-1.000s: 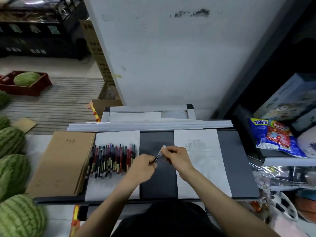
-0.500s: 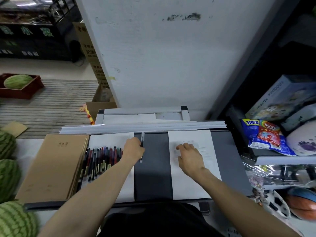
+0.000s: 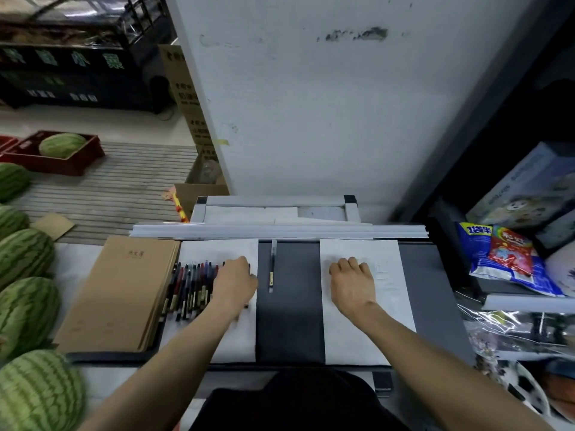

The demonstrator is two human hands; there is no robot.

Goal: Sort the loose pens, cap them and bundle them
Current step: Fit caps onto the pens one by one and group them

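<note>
A row of several dark, red and blue pens lies on the left white sheet. My left hand covers the right end of that row, its fingers curled down onto the rightmost pen, whose tips show above and below the hand. One pen with a clear cap lies alone, pointing away from me, on the dark strip of the table between the sheets. My right hand rests on the right white sheet and holds nothing.
A stack of brown notebooks lies left of the pens. Long white strips run along the table's back edge below a white wall. Watermelons line the far left. Snack bags and boxes crowd the shelves on the right.
Both hands held one pen a second ago. My left hand laid it on the dark strip and has moved left onto the pen row. My right hand went down onto the right sheet.
</note>
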